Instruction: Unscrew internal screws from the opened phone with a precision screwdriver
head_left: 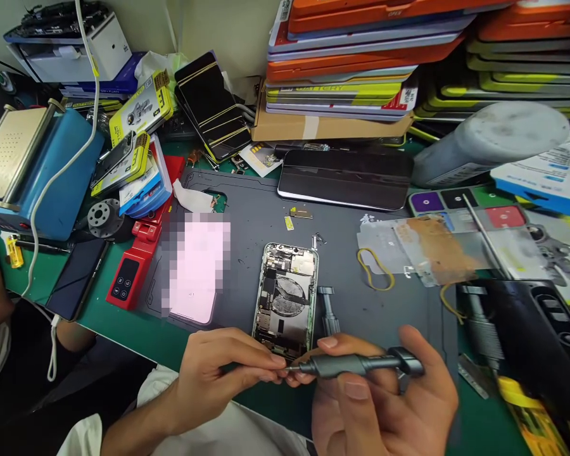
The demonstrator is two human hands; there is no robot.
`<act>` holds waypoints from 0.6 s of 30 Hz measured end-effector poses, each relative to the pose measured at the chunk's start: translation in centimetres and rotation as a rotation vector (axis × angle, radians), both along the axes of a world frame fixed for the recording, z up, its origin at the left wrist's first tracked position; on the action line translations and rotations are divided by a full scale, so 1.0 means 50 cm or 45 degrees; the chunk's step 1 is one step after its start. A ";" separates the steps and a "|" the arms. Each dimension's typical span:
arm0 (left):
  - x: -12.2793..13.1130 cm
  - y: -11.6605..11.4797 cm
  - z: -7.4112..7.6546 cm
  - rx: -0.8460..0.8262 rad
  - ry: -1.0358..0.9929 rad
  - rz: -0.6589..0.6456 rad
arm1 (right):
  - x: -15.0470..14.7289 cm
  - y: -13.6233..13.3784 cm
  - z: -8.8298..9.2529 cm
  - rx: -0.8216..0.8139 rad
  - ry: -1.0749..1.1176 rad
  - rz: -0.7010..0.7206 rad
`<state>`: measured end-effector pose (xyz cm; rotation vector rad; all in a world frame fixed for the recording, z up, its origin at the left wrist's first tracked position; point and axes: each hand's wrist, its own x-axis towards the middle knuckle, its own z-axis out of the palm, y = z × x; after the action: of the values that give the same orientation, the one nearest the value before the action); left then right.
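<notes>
In my right hand (384, 392) is a grey precision screwdriver (346, 365), held level with its bit pointing left. The thumb and fingers of my left hand (228, 367) pinch at the bit's end; whether a small part is also between them is hidden. Just beyond my hands lies an opened phone (287, 297), its inner board and a round coil area showing. A second grey screwdriver (329, 310) lies along the phone's right side. Small metal bits (318, 240) lie near its upper right corner, with a small metal plate (301, 213) farther back.
A pinkish, partly blurred phone or panel (197, 272) lies left on the grey mat (247, 209), beside a red device (128, 278). A dark phone (346, 177) lies behind. Rubber band (375, 272), plastic film and a grey bottle (489, 142) are right. Boxes (342, 69) stack behind.
</notes>
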<state>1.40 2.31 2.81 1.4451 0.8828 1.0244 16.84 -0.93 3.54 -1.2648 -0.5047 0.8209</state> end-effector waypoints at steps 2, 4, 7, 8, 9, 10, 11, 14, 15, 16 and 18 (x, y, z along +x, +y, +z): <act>0.002 0.002 0.000 0.029 -0.013 -0.005 | -0.001 0.000 0.002 -0.024 0.011 0.013; 0.003 0.003 0.001 0.044 -0.018 -0.012 | -0.001 0.000 0.003 -0.035 0.023 0.026; 0.004 0.004 0.004 0.047 -0.011 -0.008 | -0.001 -0.003 0.002 -0.043 0.027 0.036; 0.004 0.005 0.005 0.051 -0.011 -0.004 | 0.000 -0.004 0.001 -0.049 0.022 0.036; 0.004 0.005 0.005 0.054 -0.012 -0.003 | 0.001 -0.006 -0.001 -0.050 0.016 0.036; 0.004 0.005 0.005 0.054 -0.013 -0.005 | 0.003 -0.007 -0.002 -0.049 0.015 0.042; 0.004 0.005 0.004 0.054 -0.015 -0.008 | 0.005 -0.008 -0.004 -0.046 0.023 0.060; 0.001 0.005 -0.001 0.064 -0.036 -0.050 | 0.014 -0.008 -0.003 -0.034 0.111 0.150; 0.000 0.004 -0.003 0.072 -0.048 -0.068 | 0.017 -0.006 -0.001 -0.041 0.154 0.184; -0.001 0.003 -0.004 0.078 -0.062 -0.087 | 0.019 -0.003 0.002 -0.056 0.198 0.217; -0.004 0.000 -0.002 0.067 -0.079 -0.139 | 0.023 0.003 0.006 -0.047 0.234 0.227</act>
<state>1.19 2.33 2.71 1.4811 0.7294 1.0116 18.01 -0.79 3.83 -1.1758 -0.4600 1.0894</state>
